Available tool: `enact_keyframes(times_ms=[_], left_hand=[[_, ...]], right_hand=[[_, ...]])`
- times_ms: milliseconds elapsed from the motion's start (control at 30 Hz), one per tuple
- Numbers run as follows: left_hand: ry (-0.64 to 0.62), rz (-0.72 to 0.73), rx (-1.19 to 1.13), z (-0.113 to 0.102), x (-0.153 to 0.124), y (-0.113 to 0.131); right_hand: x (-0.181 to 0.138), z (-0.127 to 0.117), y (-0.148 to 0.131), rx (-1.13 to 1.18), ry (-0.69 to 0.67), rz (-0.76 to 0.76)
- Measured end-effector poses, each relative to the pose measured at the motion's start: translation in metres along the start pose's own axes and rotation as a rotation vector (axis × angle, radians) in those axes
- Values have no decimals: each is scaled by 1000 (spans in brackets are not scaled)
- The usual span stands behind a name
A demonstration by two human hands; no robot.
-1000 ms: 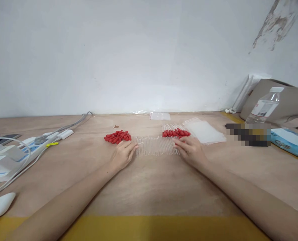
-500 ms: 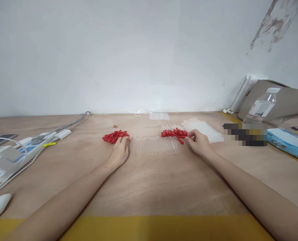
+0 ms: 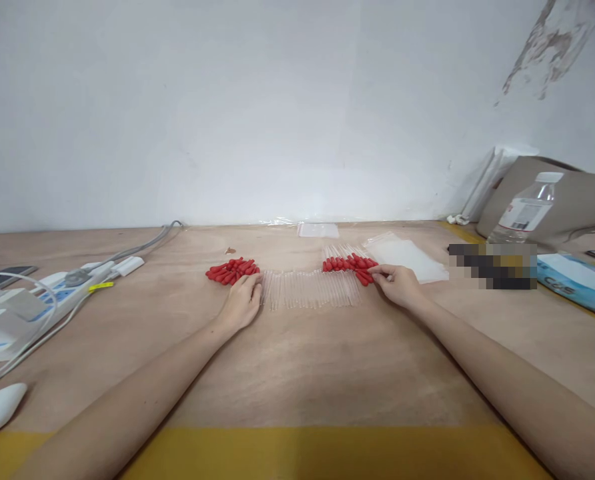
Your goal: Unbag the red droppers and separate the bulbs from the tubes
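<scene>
A row of clear glass tubes (image 3: 310,291) lies flat on the wooden table (image 3: 297,373). A heap of red rubber caps (image 3: 232,271) sits at its left end. Another cluster of red-capped droppers (image 3: 350,264) lies at its right end. My left hand (image 3: 242,301) rests at the left end of the tubes, just below the left heap, fingers curled with nothing visibly held. My right hand (image 3: 396,283) pinches a red-capped piece at the right edge of the right cluster.
Clear plastic bags (image 3: 405,259) lie behind my right hand, a smaller one (image 3: 318,230) near the wall. A power strip with cables (image 3: 62,285) is at left, a white object (image 3: 0,408) at front left. A water bottle (image 3: 525,210), cardboard (image 3: 572,197) and a blue pack (image 3: 575,283) stand at right.
My right hand moved from the tubes' right end up and right to the red cluster and pinched a piece there. My left hand drew in slightly at the tubes' left end.
</scene>
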State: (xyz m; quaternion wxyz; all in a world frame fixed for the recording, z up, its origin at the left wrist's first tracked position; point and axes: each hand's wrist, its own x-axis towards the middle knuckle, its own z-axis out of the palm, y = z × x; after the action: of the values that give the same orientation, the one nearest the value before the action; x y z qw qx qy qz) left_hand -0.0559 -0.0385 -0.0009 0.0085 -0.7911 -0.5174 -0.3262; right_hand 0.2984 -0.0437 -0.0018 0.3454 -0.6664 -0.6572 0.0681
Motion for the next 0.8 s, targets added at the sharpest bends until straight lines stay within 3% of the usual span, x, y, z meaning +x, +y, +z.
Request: enact_keyframes(times_ms=[167,400,500,700,800], left_hand=[[6,4,-41,2,1,-4],[-20,-36,-117,3,1,-3],[5,-19,-100,2,1,-2],[82,62,-53,-3,0,4],[131,144,26,-6,-1,10]], right_hand=[[17,-4,-11,-17,107,3],[47,6,-40,-387,-1,139],[50,12,-50,-444,-34,186],[48,10,-60,-363,81,240],[35,2,-64,-197,161,117]])
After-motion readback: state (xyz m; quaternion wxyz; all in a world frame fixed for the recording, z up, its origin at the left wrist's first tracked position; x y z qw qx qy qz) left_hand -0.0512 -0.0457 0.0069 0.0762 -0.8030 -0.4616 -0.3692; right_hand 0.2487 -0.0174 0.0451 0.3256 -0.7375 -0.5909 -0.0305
